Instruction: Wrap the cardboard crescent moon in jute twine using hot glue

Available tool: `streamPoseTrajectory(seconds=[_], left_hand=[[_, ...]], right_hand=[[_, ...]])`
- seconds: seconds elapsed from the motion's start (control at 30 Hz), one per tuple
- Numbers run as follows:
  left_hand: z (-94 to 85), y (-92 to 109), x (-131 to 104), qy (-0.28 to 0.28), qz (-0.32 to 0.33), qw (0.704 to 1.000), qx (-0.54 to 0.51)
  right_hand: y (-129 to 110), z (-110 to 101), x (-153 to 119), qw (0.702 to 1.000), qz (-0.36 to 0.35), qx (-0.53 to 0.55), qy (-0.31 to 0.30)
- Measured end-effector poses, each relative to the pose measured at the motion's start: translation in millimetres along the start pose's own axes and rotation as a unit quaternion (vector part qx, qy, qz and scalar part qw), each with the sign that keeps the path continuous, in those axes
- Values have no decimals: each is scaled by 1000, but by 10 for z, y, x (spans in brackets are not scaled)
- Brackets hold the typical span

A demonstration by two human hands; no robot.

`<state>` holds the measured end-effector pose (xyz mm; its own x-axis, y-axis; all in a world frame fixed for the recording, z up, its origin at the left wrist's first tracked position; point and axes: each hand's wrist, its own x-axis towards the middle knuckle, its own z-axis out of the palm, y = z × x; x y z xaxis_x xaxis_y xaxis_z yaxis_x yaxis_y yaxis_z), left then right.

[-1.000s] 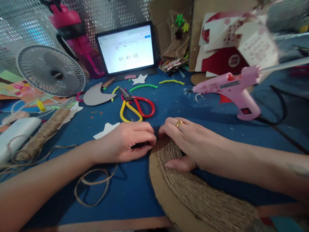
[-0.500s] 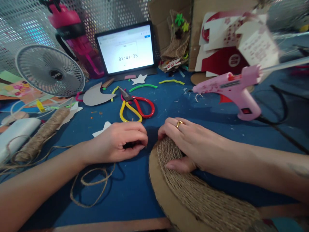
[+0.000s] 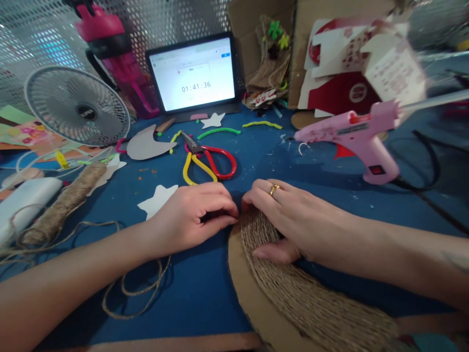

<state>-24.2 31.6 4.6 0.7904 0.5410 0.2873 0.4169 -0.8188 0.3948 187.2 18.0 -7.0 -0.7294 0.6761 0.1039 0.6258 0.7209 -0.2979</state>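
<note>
A curved cardboard piece (image 3: 242,278) lies at the front right, much of its face covered by rows of jute twine (image 3: 311,298). My right hand (image 3: 280,220) grips its upper end, thumb on the twine rows and fingers over the far edge. Close beside that end, my left hand (image 3: 205,215) is closed in a pinch, its fingertips at the cardboard's upper left edge. A loose strand of twine (image 3: 135,293) loops out from beneath my left wrist; the part between my fingertips is mostly hidden.
Scissors (image 3: 208,161) with red and yellow handles lie beyond my left hand. A pink glue gun (image 3: 351,127) stands at right, its cable trailing. At left are a twine spool (image 3: 66,205), a fan (image 3: 76,107) and a white star (image 3: 157,198). A tablet (image 3: 192,73) stands behind.
My left hand has moved right, bringing its pinched fingertips up to the cardboard's edge. The loose twine loop has shifted slightly, and more of the white star shows. My right hand keeps its hold.
</note>
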Motion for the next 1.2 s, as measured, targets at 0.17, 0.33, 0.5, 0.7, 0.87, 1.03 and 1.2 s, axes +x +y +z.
streamPoseTrajectory(seconds=[0.17, 0.33, 0.5, 0.7, 0.87, 1.03, 1.2], left_hand=[[19, -4, 33, -6, 21, 999, 31], [46, -14, 19, -15, 72, 992, 103], [80, 13, 0, 23, 58, 991, 115], [91, 18, 29, 36, 26, 994, 95], [105, -7, 20, 54, 21, 992, 108], [86, -30, 23, 67, 6, 993, 97], [22, -61, 38, 107, -32, 990, 82]], right_hand=[[14, 23, -8, 999, -19, -14, 27], [18, 53, -16, 998, -31, -29, 54], [19, 67, -8, 997, -28, -34, 62], [18, 49, 0, 998, -24, -30, 43], [13, 36, 2, 998, -31, -36, 40], [19, 40, 3, 998, -33, -32, 43], [14, 22, 0, 999, -24, -12, 30]])
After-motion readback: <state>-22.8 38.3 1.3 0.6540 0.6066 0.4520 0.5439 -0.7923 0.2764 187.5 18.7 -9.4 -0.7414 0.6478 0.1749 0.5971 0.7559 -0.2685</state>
